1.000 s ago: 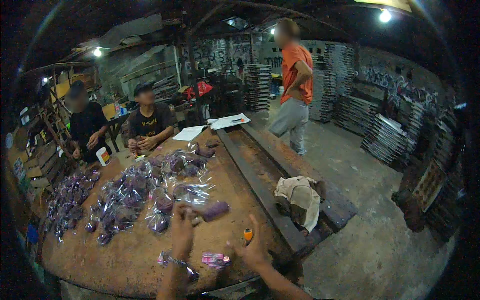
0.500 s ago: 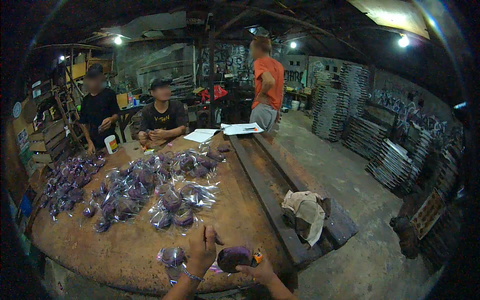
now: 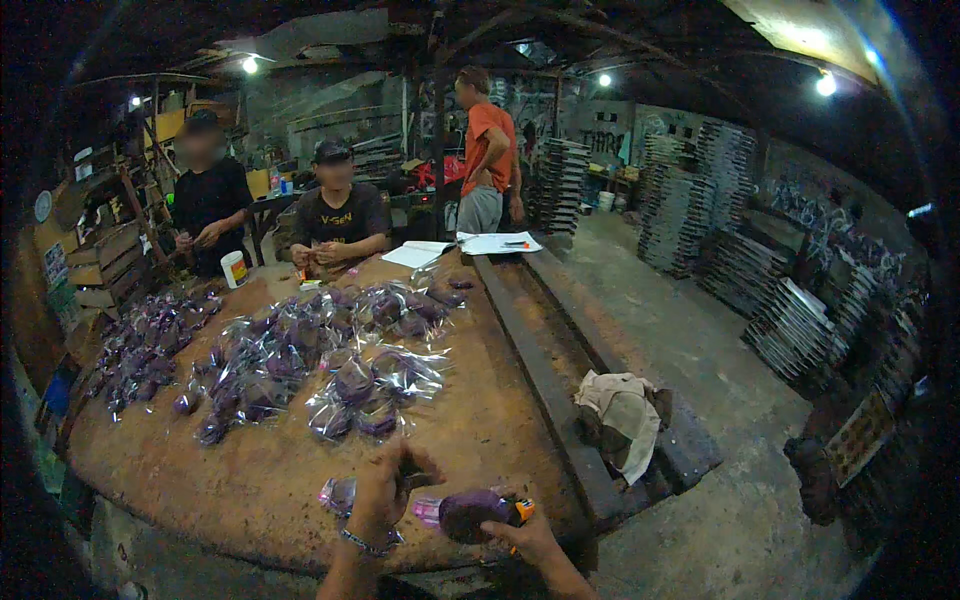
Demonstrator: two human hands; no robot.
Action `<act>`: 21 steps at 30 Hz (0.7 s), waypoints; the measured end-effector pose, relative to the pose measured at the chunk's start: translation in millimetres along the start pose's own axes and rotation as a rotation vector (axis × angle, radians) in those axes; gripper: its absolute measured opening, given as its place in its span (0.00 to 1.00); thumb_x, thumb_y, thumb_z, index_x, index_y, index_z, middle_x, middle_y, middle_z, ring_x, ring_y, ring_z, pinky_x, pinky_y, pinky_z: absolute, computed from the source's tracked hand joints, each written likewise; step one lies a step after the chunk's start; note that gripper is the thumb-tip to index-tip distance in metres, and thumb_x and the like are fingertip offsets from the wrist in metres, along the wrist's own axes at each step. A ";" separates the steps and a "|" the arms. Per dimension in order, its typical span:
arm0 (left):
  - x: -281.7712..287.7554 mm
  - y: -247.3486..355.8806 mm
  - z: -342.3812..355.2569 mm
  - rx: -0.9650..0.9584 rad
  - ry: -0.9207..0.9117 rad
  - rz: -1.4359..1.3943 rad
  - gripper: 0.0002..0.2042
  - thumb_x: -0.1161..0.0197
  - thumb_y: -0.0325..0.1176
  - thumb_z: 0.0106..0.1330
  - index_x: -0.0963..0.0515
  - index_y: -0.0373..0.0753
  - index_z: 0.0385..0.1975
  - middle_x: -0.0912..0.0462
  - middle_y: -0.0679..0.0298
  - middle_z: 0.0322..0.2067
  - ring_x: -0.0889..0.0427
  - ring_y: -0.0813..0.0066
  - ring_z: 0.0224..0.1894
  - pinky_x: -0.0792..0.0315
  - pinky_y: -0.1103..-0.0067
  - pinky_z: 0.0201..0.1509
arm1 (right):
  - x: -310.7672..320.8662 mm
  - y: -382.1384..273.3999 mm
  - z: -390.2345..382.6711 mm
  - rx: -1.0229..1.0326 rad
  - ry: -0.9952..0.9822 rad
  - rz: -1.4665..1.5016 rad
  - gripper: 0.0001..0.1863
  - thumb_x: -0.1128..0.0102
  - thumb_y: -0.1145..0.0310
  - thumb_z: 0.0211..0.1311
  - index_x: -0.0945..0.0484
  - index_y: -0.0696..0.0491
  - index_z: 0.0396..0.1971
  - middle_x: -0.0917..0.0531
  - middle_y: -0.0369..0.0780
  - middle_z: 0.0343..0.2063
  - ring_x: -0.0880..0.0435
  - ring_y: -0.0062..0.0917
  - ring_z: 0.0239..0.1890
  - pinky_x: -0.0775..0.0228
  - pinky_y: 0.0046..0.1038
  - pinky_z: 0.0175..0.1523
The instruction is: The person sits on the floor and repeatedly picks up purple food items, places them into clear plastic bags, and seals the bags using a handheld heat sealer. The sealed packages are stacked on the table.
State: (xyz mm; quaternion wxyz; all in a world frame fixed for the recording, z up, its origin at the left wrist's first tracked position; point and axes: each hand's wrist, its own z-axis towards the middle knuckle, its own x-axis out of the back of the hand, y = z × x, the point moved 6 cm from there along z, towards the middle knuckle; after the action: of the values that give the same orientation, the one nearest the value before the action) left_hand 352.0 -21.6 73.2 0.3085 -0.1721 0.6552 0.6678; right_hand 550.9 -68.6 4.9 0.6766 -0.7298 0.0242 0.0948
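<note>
My right hand (image 3: 530, 540) grips a dark purple rounded piece (image 3: 470, 515) near the table's front edge, thumb over its face. An orange tool (image 3: 524, 508) shows just behind it and a pink packet (image 3: 428, 510) partly beneath. To the left, my left hand (image 3: 398, 470) is raised with bent fingers somewhat apart, slightly blurred, nothing visible in them. Beside that wrist lies a bagged piece with pink (image 3: 338, 497). Beyond spread many purple pieces in clear bags (image 3: 360, 380) on the brown table (image 3: 210, 490).
Dark rails (image 3: 535, 400) run along the table's right, bearing a beige cloth (image 3: 625, 420) and papers (image 3: 498, 242). Two co-workers (image 3: 210, 210) (image 3: 335, 225) are across the table, near a white tub (image 3: 236, 270). A person in orange (image 3: 488, 150) stands behind. Metal stacks (image 3: 675, 200) line the right.
My right hand, open a second ago, now grips the purple piece, which was higher near my left hand. The person in orange moved back. The view shifted.
</note>
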 end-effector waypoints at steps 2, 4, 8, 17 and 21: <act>3.9 -14.1 -4.4 0.015 0.039 -0.038 0.19 0.40 0.39 0.61 0.29 0.32 0.46 0.22 0.57 0.44 0.22 0.65 0.44 0.25 0.67 0.45 | -1.1 3.5 0.0 -0.018 0.049 0.201 0.24 0.29 0.73 0.44 0.30 0.53 0.42 0.22 0.34 0.29 0.23 0.16 0.25 0.29 0.19 0.32; 1.5 -36.7 -12.8 0.099 0.018 0.279 0.21 0.37 0.38 0.58 0.30 0.32 0.47 0.23 0.58 0.43 0.22 0.66 0.44 0.25 0.67 0.46 | -1.6 6.6 2.9 -0.034 0.085 0.116 0.22 0.30 0.72 0.45 0.29 0.53 0.41 0.22 0.34 0.28 0.23 0.16 0.25 0.29 0.20 0.33; 14.8 -57.0 -30.4 0.199 0.214 0.268 0.20 0.31 0.31 0.51 0.27 0.29 0.43 0.21 0.58 0.36 0.20 0.71 0.36 0.23 0.76 0.39 | -1.8 3.0 9.0 0.012 0.042 -0.252 0.16 0.31 0.66 0.48 0.24 0.54 0.37 0.20 0.34 0.27 0.22 0.16 0.27 0.29 0.20 0.34; 24.6 -87.7 -46.9 0.230 0.288 -0.089 0.14 0.39 0.31 0.60 0.29 0.33 0.42 0.20 0.59 0.37 0.19 0.68 0.37 0.21 0.69 0.42 | -6.4 7.7 -0.3 -0.061 0.046 -0.198 0.13 0.34 0.66 0.53 0.21 0.58 0.36 0.18 0.36 0.30 0.20 0.20 0.30 0.27 0.23 0.37; 35.2 -91.6 -55.0 0.190 0.334 -0.023 0.13 0.40 0.31 0.61 0.28 0.32 0.42 0.20 0.58 0.35 0.18 0.68 0.36 0.21 0.69 0.41 | -11.0 13.8 -1.9 -0.028 0.060 -0.233 0.09 0.37 0.67 0.56 0.20 0.56 0.34 0.17 0.37 0.27 0.20 0.19 0.27 0.27 0.23 0.33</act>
State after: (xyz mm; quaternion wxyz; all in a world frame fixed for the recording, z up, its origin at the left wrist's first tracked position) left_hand 374.3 -73.5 -24.1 0.2177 -0.2581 0.7555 0.5614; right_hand 538.0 -72.7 -6.7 0.6719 -0.7394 -0.0418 -0.0061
